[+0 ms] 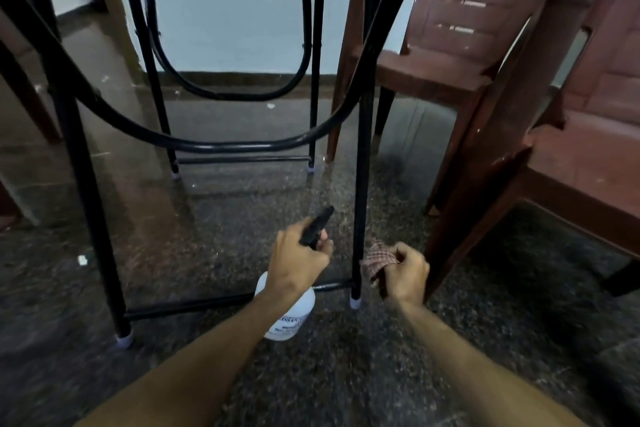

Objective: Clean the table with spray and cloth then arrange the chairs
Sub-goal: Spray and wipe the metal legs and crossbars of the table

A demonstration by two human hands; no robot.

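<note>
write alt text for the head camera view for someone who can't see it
Seen from low down, a person's left hand grips a white spray bottle by its black trigger, aimed at a black metal table leg, while the right hand holds a checked cloth against that leg. Brown plastic chairs stand to the right on a dark speckled floor.

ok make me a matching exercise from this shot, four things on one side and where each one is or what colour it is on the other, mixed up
Things
1. spray bottle
2. checked cloth
3. brown plastic chair
4. table leg

Descriptions
A. bunched in the right hand
B. black metal, upright between the two hands
C. gripped at its black trigger head by the left hand
D. standing on the floor at the right, beyond the table frame

Pairs: 1-C, 2-A, 3-D, 4-B
</note>
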